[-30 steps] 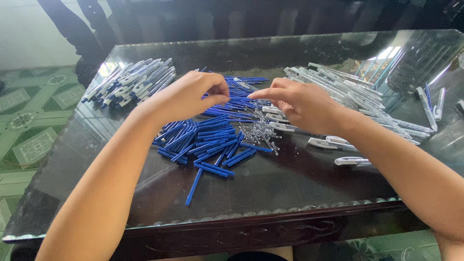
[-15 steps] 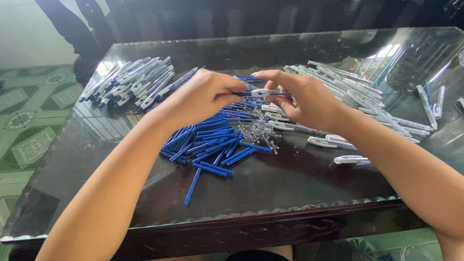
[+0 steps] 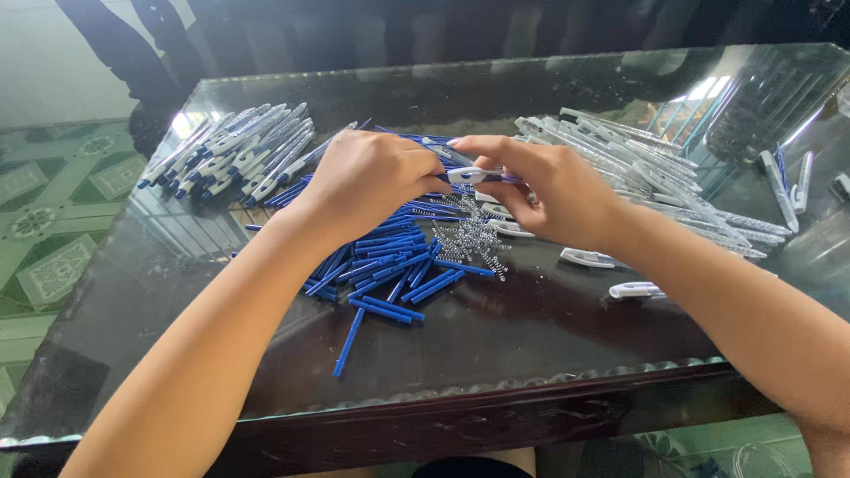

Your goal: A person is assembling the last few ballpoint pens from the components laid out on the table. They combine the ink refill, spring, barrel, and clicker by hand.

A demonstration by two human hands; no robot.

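My left hand [image 3: 370, 180] and my right hand [image 3: 542, 188] meet above the middle of a dark glass-topped table [image 3: 531, 336]. Between their fingertips they hold a white pen part with a blue piece [image 3: 472, 175]. Directly beneath lies a heap of blue pen refills [image 3: 381, 257]. A small cluster of metal springs [image 3: 471, 239] sits just right of that heap, under my right hand.
Assembled white-and-blue pens [image 3: 235, 152] are piled at the far left. Clear pen barrels [image 3: 646, 173] spread across the far right. Loose white pen caps [image 3: 589, 258] lie near my right wrist. Dark chair legs stand beyond the table; green patterned floor tiles at left.
Both hands have lifted from the blue heap and come together, now gripping a pen part between them. The piles have not shifted.
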